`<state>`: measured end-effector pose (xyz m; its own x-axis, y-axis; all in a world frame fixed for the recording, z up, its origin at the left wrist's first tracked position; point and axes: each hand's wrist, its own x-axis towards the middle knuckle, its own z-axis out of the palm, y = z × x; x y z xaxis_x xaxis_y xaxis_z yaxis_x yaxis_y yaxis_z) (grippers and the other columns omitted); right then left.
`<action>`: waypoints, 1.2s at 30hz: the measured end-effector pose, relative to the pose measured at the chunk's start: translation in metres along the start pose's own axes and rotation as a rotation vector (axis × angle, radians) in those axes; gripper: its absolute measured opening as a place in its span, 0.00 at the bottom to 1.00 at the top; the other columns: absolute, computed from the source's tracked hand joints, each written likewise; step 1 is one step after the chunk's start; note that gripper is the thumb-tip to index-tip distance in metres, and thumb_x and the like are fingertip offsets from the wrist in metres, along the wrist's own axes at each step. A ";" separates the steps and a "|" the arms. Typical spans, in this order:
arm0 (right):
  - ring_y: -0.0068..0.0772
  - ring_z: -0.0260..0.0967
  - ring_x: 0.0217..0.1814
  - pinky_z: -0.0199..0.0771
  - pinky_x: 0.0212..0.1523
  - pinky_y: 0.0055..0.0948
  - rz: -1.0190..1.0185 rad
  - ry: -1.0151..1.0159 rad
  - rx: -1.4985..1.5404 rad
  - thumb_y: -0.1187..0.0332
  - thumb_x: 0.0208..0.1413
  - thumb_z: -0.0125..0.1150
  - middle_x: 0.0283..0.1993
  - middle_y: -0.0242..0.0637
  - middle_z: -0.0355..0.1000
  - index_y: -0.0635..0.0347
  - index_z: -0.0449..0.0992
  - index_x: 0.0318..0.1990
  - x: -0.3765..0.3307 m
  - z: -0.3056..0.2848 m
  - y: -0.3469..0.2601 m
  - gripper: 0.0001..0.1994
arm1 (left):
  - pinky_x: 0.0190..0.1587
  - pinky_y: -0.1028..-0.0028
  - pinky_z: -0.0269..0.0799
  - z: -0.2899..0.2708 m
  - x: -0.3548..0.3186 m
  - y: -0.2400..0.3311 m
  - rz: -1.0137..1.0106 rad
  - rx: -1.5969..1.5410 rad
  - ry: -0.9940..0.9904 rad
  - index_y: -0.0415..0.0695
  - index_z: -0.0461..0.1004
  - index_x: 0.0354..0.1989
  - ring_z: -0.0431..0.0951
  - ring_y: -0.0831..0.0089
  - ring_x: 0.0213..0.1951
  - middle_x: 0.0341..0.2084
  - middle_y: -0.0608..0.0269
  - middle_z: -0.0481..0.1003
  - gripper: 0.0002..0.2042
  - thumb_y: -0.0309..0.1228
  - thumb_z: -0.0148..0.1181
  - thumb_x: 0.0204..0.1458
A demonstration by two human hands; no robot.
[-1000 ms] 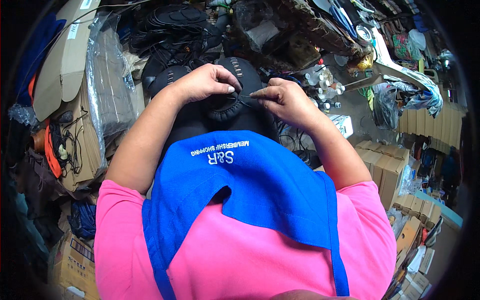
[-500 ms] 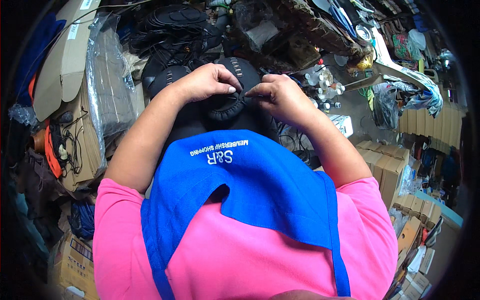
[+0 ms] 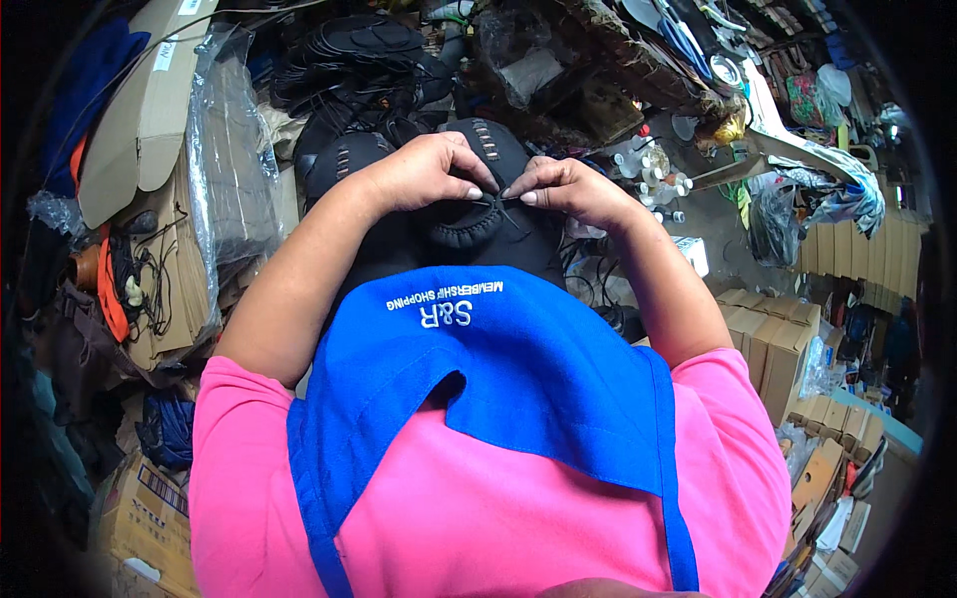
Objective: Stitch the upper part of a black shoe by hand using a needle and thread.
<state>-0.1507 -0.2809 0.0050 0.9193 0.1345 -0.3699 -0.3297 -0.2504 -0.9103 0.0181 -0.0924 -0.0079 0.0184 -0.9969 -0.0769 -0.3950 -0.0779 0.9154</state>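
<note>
1. Bent fingertips of both hands meet over the lap: the left hand (image 3: 434, 177) and the right hand (image 3: 578, 192) each bring thumb and forefinger close to a thin dark strand (image 3: 514, 221). Whether either pair is pressed tight on it, I cannot tell from where I stand.

2. Between the wearer's thighs, just under those fingertips, sits the black piece (image 3: 469, 232), rounded like the front of a shoe. Its lower edge is puckered into a thick, ridged curve, and the strand trails loose from its upper right side. Dark on dark, its finer stitching is hard to make out.

3. The left hand stands in the way, covering the piece's upper left part from my view.

4. Black trousers (image 3: 506, 154) lie beneath it, with a ladder of pale bars across each knee. Nearer the body, a blue apron (image 3: 538, 369) bulges up close to the piece, over a pink shirt (image 3: 478, 528).

5. Past the knees rises a jumbled black heap (image 3: 349, 50) with loose laces or cords.

6. Over on the left, a bent cardboard sheet (image 3: 140, 130) stands beside clear plastic wrap (image 3: 234, 149), and an orange strip (image 3: 110, 289) hangs near a tangle of black cord (image 3: 152, 299).

7. Off to the right, small bottles (image 3: 653, 179) cluster beyond the right hand, with stacked cardboard boxes (image 3: 768, 344) nearer the wearer's elbow.
</note>
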 end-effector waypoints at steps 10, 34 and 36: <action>0.24 0.68 0.42 0.66 0.47 0.25 -0.090 0.094 -0.129 0.72 0.49 0.62 0.35 0.32 0.73 0.58 0.79 0.43 0.009 0.016 0.002 0.12 | 0.47 0.71 0.67 -0.002 0.000 0.007 -0.103 0.065 0.003 0.48 0.80 0.35 0.72 0.66 0.41 0.31 0.61 0.73 0.11 0.27 0.65 0.40; 0.27 0.63 0.39 0.64 0.43 0.24 -0.108 0.329 -0.252 0.75 0.53 0.56 0.32 0.32 0.64 0.51 0.78 0.44 -0.017 0.040 0.000 0.12 | 0.38 0.69 0.67 0.039 -0.049 0.024 -0.024 0.180 0.589 0.50 0.80 0.32 0.70 0.67 0.34 0.25 0.64 0.70 0.08 0.25 0.61 0.42; 0.27 0.63 0.40 0.63 0.45 0.24 -0.098 0.288 -0.236 0.75 0.53 0.56 0.33 0.32 0.64 0.52 0.78 0.44 -0.014 0.033 -0.001 0.12 | 0.38 0.69 0.67 0.041 -0.049 0.014 0.012 0.264 0.596 0.50 0.81 0.33 0.69 0.66 0.33 0.25 0.63 0.68 0.10 0.23 0.61 0.42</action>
<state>-0.1701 -0.2510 0.0054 0.9778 -0.0981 -0.1850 -0.2094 -0.4678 -0.8587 -0.0260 -0.0444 -0.0071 0.4890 -0.8400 0.2350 -0.6092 -0.1360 0.7813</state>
